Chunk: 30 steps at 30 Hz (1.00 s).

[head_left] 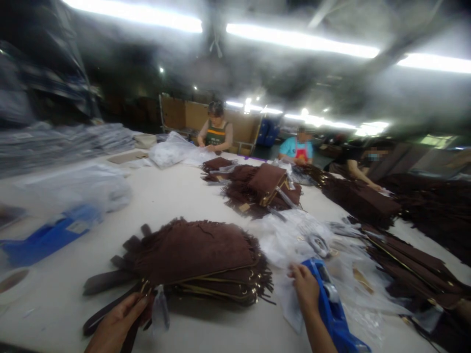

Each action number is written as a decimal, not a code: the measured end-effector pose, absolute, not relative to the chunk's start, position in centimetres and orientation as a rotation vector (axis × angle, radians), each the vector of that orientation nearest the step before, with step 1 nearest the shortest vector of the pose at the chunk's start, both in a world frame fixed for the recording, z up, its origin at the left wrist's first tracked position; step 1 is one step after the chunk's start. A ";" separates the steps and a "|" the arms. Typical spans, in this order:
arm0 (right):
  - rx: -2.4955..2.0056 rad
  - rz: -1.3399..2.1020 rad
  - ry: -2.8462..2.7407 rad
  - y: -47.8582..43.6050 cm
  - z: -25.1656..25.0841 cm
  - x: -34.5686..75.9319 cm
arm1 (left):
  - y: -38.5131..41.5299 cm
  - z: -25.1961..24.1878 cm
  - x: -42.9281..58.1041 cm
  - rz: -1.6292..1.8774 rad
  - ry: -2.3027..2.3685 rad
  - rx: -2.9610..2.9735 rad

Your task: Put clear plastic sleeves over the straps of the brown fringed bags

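Note:
A stack of brown fringed bags [206,245] with gold zippers lies in front of me, dark wrist straps [110,282] fanning out at its left. My left hand [123,316] is closed at the near left corner of the stack, thumb and fingers pinching a strap by its gold hardware. A small clear plastic wrap [161,309] hangs beside those fingers. My right hand [305,289] is closed in a pinch against the left side of a blue tape dispenser [333,309]. What its fingertips hold is too blurred to make out. White plastic bags [294,235] lie just behind it.
More brown fringed bags [267,181] are heaped mid-table and along the right [412,260]. At left are another blue dispenser [51,238], a tape roll [16,284] and clear plastic [81,186]. Several co-workers, one in a striped apron [216,135], work across the table.

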State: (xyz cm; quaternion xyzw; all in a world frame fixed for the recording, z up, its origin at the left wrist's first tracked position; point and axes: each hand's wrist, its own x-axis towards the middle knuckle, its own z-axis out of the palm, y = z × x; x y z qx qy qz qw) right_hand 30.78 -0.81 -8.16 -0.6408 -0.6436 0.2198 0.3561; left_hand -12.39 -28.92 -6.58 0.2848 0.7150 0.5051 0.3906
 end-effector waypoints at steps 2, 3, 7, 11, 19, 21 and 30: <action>-1.667 0.462 -1.618 -2.4 -6.8 30.7 | -29.9 -6.5 -12.9 1.246 1.968 0.809; -1.657 0.388 -1.624 -3.4 -6.0 30.5 | -30.5 -6.1 -13.0 1.238 2.083 0.855; -1.528 0.177 -1.740 -8.6 -2.0 28.9 | -32.3 -1.8 -10.3 1.246 2.464 1.168; -1.354 0.661 -1.877 -15.1 3.0 24.6 | -30.5 5.1 -3.5 1.356 1.993 1.694; -1.047 1.318 -1.834 -20.1 6.1 17.0 | -28.4 4.6 0.2 1.277 1.229 0.985; -1.068 1.332 -1.809 -19.7 4.9 15.6 | -29.9 2.1 -1.1 1.292 1.186 0.785; -0.912 1.727 -1.935 -22.3 -0.4 8.9 | -37.4 -1.0 -6.8 1.293 1.703 0.905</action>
